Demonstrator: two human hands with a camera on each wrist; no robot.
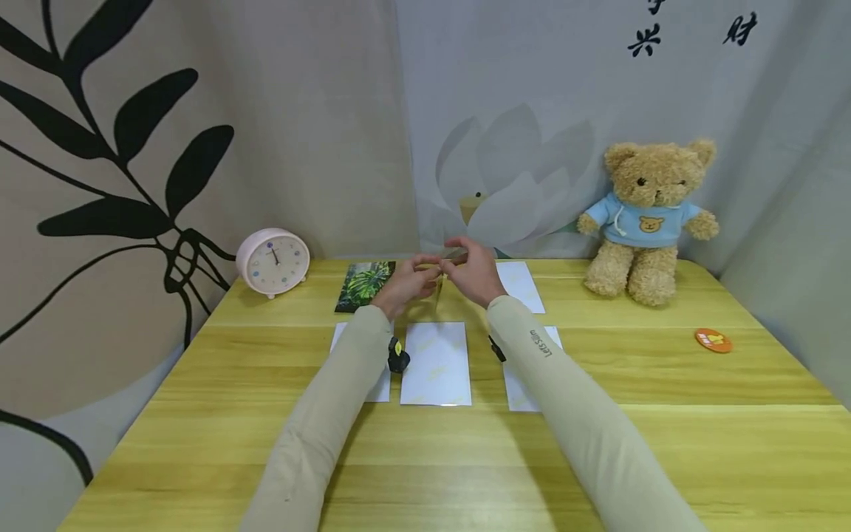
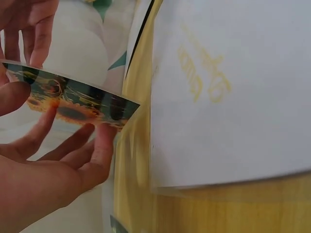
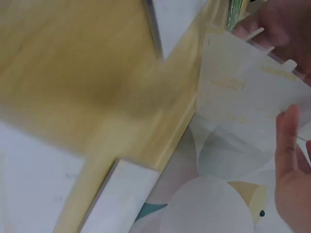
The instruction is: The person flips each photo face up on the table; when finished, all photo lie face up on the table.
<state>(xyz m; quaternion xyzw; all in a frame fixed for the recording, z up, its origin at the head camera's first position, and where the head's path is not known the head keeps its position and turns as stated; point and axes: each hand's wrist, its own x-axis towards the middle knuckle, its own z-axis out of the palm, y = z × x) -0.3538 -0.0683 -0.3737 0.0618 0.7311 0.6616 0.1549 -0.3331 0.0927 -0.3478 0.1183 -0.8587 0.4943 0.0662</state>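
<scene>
Both hands hold a sunflower picture card above the far part of the table. Its glossy picture side faces the left wrist camera, while its pale back with faint yellow print shows in the right wrist view. My left hand grips one edge, its fingertips against the card. At the other side, my right hand pinches the card between thumb and fingers. Below the hands lies a white face-down card. A green leaf picture card lies face up left of the left hand.
More white cards lie partly under the forearms, one right of the right hand. A pink clock stands at the back left. A teddy bear sits at the back right, with an orange disc nearer. Curtains hang behind the table.
</scene>
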